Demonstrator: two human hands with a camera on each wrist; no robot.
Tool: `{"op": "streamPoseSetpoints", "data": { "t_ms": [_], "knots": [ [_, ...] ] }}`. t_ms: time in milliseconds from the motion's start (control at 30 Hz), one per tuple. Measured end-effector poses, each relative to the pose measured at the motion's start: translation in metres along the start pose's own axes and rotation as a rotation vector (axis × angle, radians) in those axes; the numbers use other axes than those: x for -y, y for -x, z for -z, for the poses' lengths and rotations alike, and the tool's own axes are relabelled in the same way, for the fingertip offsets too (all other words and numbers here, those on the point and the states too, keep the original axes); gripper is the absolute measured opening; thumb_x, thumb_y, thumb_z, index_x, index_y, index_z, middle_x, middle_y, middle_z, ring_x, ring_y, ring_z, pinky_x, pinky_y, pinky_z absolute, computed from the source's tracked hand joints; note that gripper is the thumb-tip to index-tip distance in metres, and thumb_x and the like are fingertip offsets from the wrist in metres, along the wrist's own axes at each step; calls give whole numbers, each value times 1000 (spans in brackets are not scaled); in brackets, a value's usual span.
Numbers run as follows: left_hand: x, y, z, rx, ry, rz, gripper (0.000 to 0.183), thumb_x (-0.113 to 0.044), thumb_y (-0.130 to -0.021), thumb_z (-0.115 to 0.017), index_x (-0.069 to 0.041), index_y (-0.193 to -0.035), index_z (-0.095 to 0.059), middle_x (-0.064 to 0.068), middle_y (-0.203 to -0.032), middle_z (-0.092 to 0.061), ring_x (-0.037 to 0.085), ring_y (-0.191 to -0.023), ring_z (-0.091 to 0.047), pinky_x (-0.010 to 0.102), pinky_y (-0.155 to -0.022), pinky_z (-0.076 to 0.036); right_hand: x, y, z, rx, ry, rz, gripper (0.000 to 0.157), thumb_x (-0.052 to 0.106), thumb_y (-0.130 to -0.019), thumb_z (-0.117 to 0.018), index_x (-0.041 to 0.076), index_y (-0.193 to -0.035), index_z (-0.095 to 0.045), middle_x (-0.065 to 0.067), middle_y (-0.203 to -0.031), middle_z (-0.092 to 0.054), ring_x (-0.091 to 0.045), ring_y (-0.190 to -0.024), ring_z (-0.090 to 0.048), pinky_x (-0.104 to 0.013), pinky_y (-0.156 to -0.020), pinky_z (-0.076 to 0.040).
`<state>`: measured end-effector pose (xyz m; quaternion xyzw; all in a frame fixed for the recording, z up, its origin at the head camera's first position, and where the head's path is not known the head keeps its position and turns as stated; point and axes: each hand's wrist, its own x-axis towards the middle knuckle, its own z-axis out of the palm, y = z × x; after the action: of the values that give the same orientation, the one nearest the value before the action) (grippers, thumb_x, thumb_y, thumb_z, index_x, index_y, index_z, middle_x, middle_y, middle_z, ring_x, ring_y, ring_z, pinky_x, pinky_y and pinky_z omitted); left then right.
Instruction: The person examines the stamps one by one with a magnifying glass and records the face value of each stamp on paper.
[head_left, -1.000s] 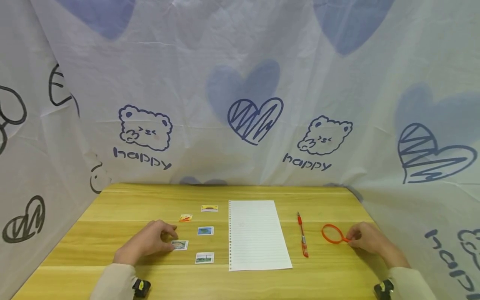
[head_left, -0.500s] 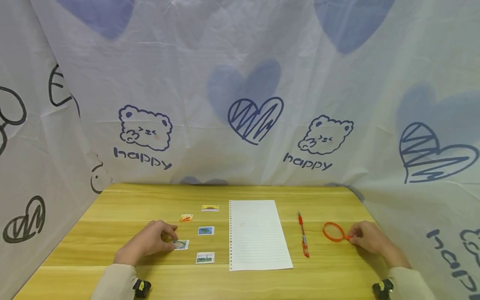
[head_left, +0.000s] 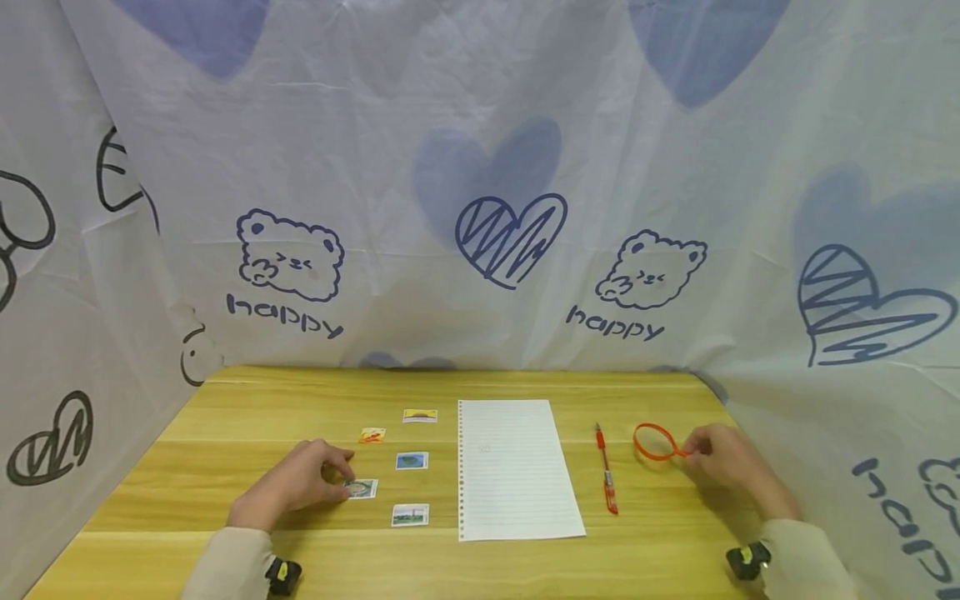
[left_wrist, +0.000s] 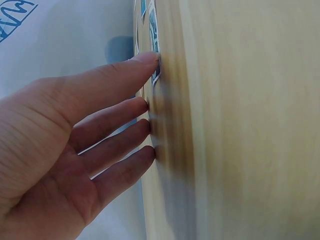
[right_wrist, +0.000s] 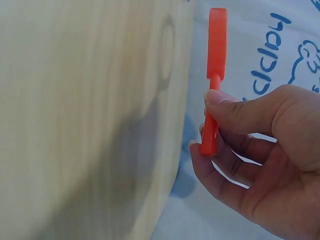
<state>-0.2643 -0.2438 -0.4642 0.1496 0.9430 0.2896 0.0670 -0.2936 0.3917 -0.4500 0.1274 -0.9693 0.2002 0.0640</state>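
Note:
My left hand point(head_left: 303, 477) rests on the table's left half, its thumb pressing the left end of a greenish stamp point(head_left: 363, 489). In the left wrist view, the other fingertips point(left_wrist: 148, 127) touch the wood apart from that stamp point(left_wrist: 154, 30). My right hand point(head_left: 723, 458) grips the handle of a red-orange magnifying glass point(head_left: 654, 442). The right wrist view shows the magnifying glass point(right_wrist: 217, 42) edge-on, raised above the table with its shadow on the wood, thumb and fingers round its handle.
Near the left hand lie an orange stamp point(head_left: 372, 435), a yellow stamp point(head_left: 420, 416), a blue stamp point(head_left: 412, 460) and a landscape stamp point(head_left: 409, 515). Lined paper point(head_left: 517, 471) occupies the wooden table's middle, with a red pen point(head_left: 606, 468) to its right. Printed cloth point(head_left: 397, 275) hangs behind.
My right hand has lifted the magnifying glass off the table and carried it slightly left and away from me. The left hand stays in place on the greenish stamp.

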Motion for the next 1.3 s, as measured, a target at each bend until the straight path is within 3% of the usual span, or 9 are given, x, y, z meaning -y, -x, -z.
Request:
{"op": "streamPoseSetpoints", "data": {
  "t_ms": [300,733,1300],
  "knots": [
    [-1,0,0,5,7,3,15,-13,-78,-89,-20,-89,-80,23,-135,-68,50,-131,-57,62,-110,-46,21,-15,0,-1,-3,57,9,-1,-81,-80,5,-81,-73,-1,-76,-71,-7,-71,-60,-25,-64,-50],
    [0,-1,0,3,-4,0,15,-13,-78,-89,-20,-88,-81,24,-134,-68,51,-131,-57,64,-109,-46,63,-34,-3,12,-21,65,6,-1,-83,-79,2,-83,-73,-5,-79,-72,-11,-72,-61,-27,-65,-50],
    [1,-3,0,10,-2,5,15,-14,-78,-89,-20,-90,-81,25,-137,-66,52,-132,-55,65,-111,-44,102,-58,-21,40,-72,86,6,-2,-85,-78,3,-84,-74,-3,-79,-72,-11,-74,-60,-27,-69,-52]
  ]
}}
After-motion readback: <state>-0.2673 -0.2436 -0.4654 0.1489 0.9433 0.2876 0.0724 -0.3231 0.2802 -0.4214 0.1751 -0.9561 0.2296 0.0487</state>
